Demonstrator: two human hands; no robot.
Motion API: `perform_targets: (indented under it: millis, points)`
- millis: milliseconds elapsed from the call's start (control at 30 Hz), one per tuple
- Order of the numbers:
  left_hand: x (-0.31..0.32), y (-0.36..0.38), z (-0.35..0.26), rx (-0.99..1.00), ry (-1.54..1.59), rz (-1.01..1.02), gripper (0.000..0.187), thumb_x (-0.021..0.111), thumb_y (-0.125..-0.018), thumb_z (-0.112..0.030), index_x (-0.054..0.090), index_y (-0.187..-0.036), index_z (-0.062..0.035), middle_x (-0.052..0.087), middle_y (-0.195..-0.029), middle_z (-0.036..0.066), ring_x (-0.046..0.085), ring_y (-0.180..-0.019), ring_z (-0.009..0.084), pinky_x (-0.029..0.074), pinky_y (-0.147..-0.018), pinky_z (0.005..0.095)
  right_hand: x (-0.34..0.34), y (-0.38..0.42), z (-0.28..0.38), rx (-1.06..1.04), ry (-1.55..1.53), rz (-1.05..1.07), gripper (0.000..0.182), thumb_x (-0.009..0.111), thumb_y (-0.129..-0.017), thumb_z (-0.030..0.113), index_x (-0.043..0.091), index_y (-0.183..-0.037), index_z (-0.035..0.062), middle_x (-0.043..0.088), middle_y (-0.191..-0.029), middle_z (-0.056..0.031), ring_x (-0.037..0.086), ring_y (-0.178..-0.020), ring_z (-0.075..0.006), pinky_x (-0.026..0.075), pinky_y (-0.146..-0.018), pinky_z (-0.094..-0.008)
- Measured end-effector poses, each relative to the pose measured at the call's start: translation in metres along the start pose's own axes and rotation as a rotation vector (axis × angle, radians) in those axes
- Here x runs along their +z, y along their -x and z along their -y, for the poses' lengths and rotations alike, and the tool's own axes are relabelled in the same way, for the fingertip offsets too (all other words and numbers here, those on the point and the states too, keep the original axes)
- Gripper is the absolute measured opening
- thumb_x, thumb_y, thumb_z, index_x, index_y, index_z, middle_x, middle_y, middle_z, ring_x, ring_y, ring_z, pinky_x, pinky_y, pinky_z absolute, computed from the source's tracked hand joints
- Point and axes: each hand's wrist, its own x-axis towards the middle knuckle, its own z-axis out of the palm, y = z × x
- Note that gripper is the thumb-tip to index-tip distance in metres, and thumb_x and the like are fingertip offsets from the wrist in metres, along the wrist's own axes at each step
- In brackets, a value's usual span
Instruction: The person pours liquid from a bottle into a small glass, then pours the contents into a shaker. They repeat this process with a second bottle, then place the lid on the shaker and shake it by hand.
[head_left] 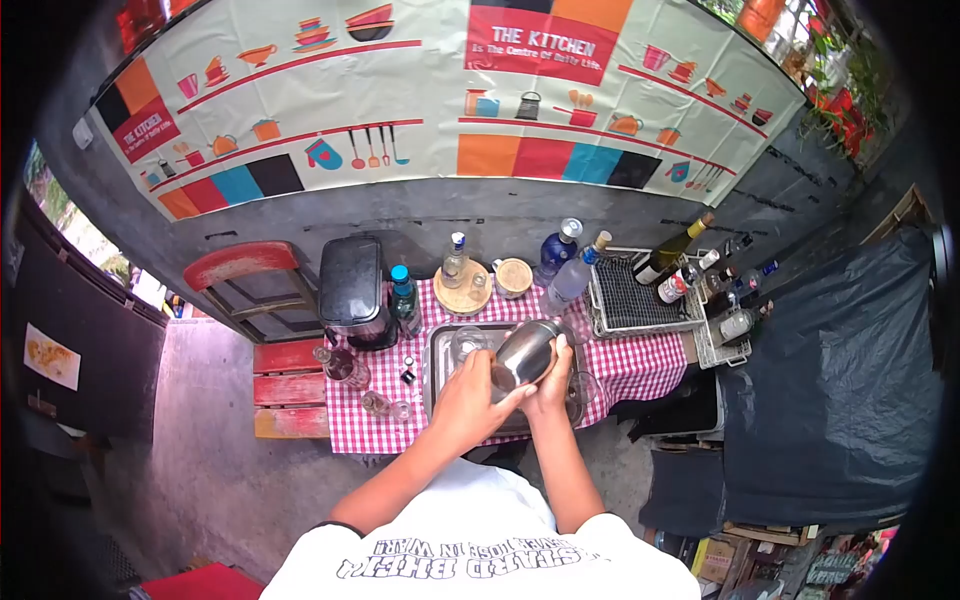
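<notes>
Tray (pixel 432 385) noted on the table (pixel 640 365), beneath the grip on the shaker (pixel 525 352). Ahead of the grip: round board (pixel 446 297) with a bottle (pixel 455 262) on it, round container (pixel 514 278) to its right. Ahead and right: wire basket (pixel 650 327) holding a wine bottle (pixel 668 257). Ahead and left: bin (pixel 352 287). Farther left: chair (pixel 240 268).

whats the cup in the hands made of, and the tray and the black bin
The cup looks like polished metal, probably steel: bright streaks run along its side. The tray also seems metal, from its grey sheen. The bin is likely glossy plastic, given its reflective lid, though painted metal is possible.
</notes>
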Motion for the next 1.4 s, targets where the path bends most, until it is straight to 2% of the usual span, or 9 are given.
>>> perform_targets:
  millis: [67, 300, 433, 500, 600, 700, 1033, 1367, 1400]
  points:
    - [0.021, -0.012, -0.008, -0.006, -0.057, 0.013, 0.066, 0.074, -0.085, -0.048, 0.049, -0.115, 0.0055, 0.060, -0.103, 0.025, 0.063, -0.096, 0.0435, 0.049, -0.082, 0.0491, -0.006, 0.004, 0.006, 0.139, -0.110, -0.096, 0.067, 0.032, -0.101, 0.059, 0.065, -0.108, 0.0015, 0.070, -0.102, -0.0146, 0.068, -0.096, -0.0267, 0.056, -0.085, -0.0390]
    - [0.072, -0.023, -0.038, 0.035, -0.116, 0.073, 0.066, 0.069, -0.088, -0.051, 0.049, -0.114, 0.0063, 0.061, -0.110, 0.031, 0.061, -0.101, 0.0490, 0.048, -0.086, 0.0540, -0.054, 0.016, 0.039, 0.123, -0.227, -0.171, 0.059, 0.035, -0.102, 0.058, 0.064, -0.107, 0.0076, 0.069, -0.105, -0.0106, 0.068, -0.096, -0.0246, 0.055, -0.087, -0.0398]
    - [0.096, -0.031, -0.056, -0.100, -0.210, 0.257, 0.078, 0.068, -0.088, -0.050, 0.046, -0.135, 0.0085, 0.061, -0.109, 0.027, 0.062, -0.102, 0.0429, 0.048, -0.088, 0.0516, -0.085, 0.012, 0.051, 0.103, -0.248, -0.146, 0.052, 0.036, -0.102, 0.053, 0.060, -0.110, 0.0088, 0.066, -0.109, -0.0088, 0.066, -0.100, -0.0234, 0.054, -0.089, -0.0399]
    - [0.120, -0.030, -0.055, 0.079, -0.175, 0.054, 0.080, 0.069, -0.088, -0.048, 0.042, -0.140, 0.0063, 0.058, -0.114, 0.027, 0.061, -0.104, 0.0438, 0.048, -0.089, 0.0520, -0.091, 0.013, 0.063, 0.098, -0.235, -0.184, 0.051, 0.034, -0.103, 0.052, 0.059, -0.110, 0.0087, 0.065, -0.110, -0.0083, 0.065, -0.101, -0.0228, 0.053, -0.090, -0.0393]
    - [0.141, -0.031, -0.075, 0.011, -0.132, 0.089, 0.081, 0.069, -0.089, -0.046, 0.038, -0.144, 0.0036, 0.054, -0.119, 0.027, 0.059, -0.107, 0.0447, 0.048, -0.092, 0.0513, -0.107, 0.015, 0.069, -0.025, -0.029, -0.166, 0.055, 0.027, -0.104, 0.052, 0.059, -0.111, 0.0080, 0.065, -0.111, -0.0093, 0.064, -0.106, -0.0224, 0.050, -0.096, -0.0378]
    - [0.148, -0.036, -0.085, -0.026, -0.126, 0.127, 0.080, 0.069, -0.089, -0.044, 0.037, -0.146, 0.0023, 0.052, -0.120, 0.027, 0.059, -0.108, 0.0457, 0.047, -0.094, 0.0509, -0.103, 0.015, 0.090, 0.121, -0.233, -0.182, 0.056, 0.026, -0.104, 0.052, 0.060, -0.114, 0.0077, 0.065, -0.113, -0.0093, 0.063, -0.108, -0.0221, 0.050, -0.097, -0.0377]
    - [0.162, -0.038, -0.089, -0.083, -0.163, 0.004, 0.079, 0.073, -0.087, -0.044, 0.039, -0.142, 0.0026, 0.052, -0.122, 0.027, 0.058, -0.111, 0.0441, 0.047, -0.094, 0.0494, -0.125, -0.004, 0.089, 0.294, -0.306, -0.115, 0.056, 0.034, -0.101, 0.055, 0.062, -0.113, 0.0085, 0.066, -0.111, -0.0083, 0.065, -0.104, -0.0232, 0.051, -0.094, -0.0388]
    - [0.136, -0.030, -0.069, -0.129, -0.055, -0.094, 0.078, 0.076, -0.085, -0.042, 0.043, -0.142, 0.0012, 0.053, -0.121, 0.022, 0.059, -0.108, 0.0380, 0.047, -0.094, 0.0461, -0.098, -0.024, 0.087, 0.290, -0.170, -0.090, 0.047, 0.040, -0.101, 0.050, 0.060, -0.111, 0.0080, 0.066, -0.103, -0.0069, 0.065, -0.095, -0.0222, 0.053, -0.086, -0.0371]
    - [0.131, -0.029, -0.065, -0.112, 0.008, -0.107, 0.077, 0.078, -0.083, -0.039, 0.046, -0.140, 0.0015, 0.054, -0.121, 0.020, 0.059, -0.109, 0.0348, 0.048, -0.094, 0.0436, -0.108, -0.028, 0.084, 0.262, -0.163, 0.007, 0.044, 0.045, -0.102, 0.042, 0.052, -0.127, 0.0077, 0.063, -0.112, -0.0075, 0.062, -0.103, -0.0208, 0.052, -0.089, -0.0362]
